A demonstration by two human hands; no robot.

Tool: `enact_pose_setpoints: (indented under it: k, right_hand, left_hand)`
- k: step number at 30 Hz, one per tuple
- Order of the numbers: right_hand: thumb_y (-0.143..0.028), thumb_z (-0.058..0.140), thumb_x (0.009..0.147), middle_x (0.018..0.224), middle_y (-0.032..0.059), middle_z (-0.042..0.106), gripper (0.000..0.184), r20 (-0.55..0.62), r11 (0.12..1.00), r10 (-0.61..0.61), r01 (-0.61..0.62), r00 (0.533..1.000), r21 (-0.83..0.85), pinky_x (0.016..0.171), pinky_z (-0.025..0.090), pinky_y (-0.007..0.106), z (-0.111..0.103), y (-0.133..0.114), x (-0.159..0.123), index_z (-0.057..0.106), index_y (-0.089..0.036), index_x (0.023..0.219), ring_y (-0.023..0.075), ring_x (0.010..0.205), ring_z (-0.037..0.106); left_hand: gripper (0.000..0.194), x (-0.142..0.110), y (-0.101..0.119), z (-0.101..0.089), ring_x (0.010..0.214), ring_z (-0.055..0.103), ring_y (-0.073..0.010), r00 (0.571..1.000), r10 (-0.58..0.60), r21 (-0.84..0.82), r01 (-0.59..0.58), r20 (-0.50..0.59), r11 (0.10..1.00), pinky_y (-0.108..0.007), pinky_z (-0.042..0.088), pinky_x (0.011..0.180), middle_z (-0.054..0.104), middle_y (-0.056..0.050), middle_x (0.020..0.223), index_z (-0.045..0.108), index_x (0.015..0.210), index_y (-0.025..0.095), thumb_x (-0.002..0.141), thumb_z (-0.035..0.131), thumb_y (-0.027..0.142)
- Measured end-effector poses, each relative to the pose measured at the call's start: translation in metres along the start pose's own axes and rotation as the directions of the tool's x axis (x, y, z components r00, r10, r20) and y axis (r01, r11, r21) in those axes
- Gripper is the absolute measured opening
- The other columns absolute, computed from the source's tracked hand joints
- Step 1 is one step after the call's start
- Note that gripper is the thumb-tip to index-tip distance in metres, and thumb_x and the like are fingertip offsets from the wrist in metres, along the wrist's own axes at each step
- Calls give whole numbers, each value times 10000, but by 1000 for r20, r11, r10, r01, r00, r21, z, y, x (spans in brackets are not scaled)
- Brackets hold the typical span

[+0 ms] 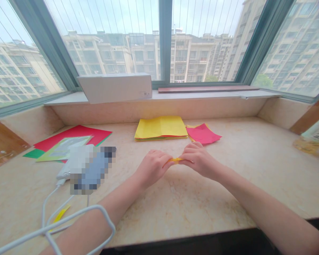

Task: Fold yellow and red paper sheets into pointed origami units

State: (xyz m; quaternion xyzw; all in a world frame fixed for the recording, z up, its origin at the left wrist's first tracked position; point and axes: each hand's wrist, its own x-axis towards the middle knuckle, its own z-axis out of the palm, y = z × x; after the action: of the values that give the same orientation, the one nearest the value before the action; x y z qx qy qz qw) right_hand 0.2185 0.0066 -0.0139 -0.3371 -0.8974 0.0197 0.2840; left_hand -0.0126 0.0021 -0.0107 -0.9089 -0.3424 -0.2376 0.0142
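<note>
Fingers on both our hands are closed, pinching a small folded yellow paper between them over the middle of the marble surface. Our left hand and right hand almost meet around it. Nearer the front edge, a white loop lies across our left forearm, and a white cable runs toward the left side, with a yellow paper scrap beside it. Farther along sits a pixelated object, too blurred to name. Behind it, toward the back left corner, lie a red sheet, a green sheet and a pale card. Along the back edge we see a yellow paper stack, with a pink paper just beside it. A bottle stands at the right edge. On the windowsill beyond rest a white box and a wooden board.
</note>
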Motion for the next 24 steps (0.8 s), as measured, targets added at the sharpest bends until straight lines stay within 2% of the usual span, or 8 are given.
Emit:
enact_pose_setpoints:
  k: [5, 12, 15, 18, 24]
  right_hand:
    - [-332, 625, 933, 821, 10, 711, 137, -8, 999, 14, -13, 1000, 45, 859, 333, 358, -1, 2, 1, 736, -253, 919, 186, 871, 586]
    - [-374, 589, 950, 809, 19, 710, 196, -6, 996, 33, -32, 999, 88, 833, 345, 352, -1, 1, 1, 729, -243, 910, 185, 847, 587]
    - [-378, 586, 950, 797, 19, 707, 204, 4, 995, 36, -36, 999, 96, 829, 340, 350, -1, 2, 1, 726, -235, 909, 181, 831, 584]
    - [-381, 583, 951, 774, 19, 702, 216, 8, 995, 41, -42, 999, 90, 824, 334, 351, -1, 2, 1, 724, -228, 894, 183, 814, 579]
    - [-400, 569, 956, 756, 20, 693, 245, 0, 996, 28, -27, 1000, 81, 810, 332, 345, -2, -2, 2, 718, -224, 873, 180, 794, 578]
  left_hand:
    - [196, -1, 0, 1, 746, 642, -171, 998, 4, -28, -5, -65, 1000, -298, 446, 724, 705, -21, 780, 663, 850, 186, 962, 531, 278]
    - [187, -2, 3, 1, 717, 652, -164, 994, 1, -59, -8, -110, 998, -286, 469, 701, 707, -19, 759, 669, 877, 194, 965, 516, 255]
    - [123, -3, 4, 1, 783, 677, -189, 992, -16, -76, 6, -125, 997, -309, 492, 739, 735, -37, 869, 651, 972, 194, 941, 565, 276]
    - [165, -4, 5, 1, 825, 685, -209, 990, -37, -85, 26, -135, 996, -325, 504, 752, 739, -52, 949, 612, 1032, 193, 910, 616, 303]
    - [95, -4, 3, 3, 775, 682, -203, 988, -66, -89, 54, -140, 995, -328, 505, 723, 725, -32, 854, 593, 959, 191, 904, 611, 266]
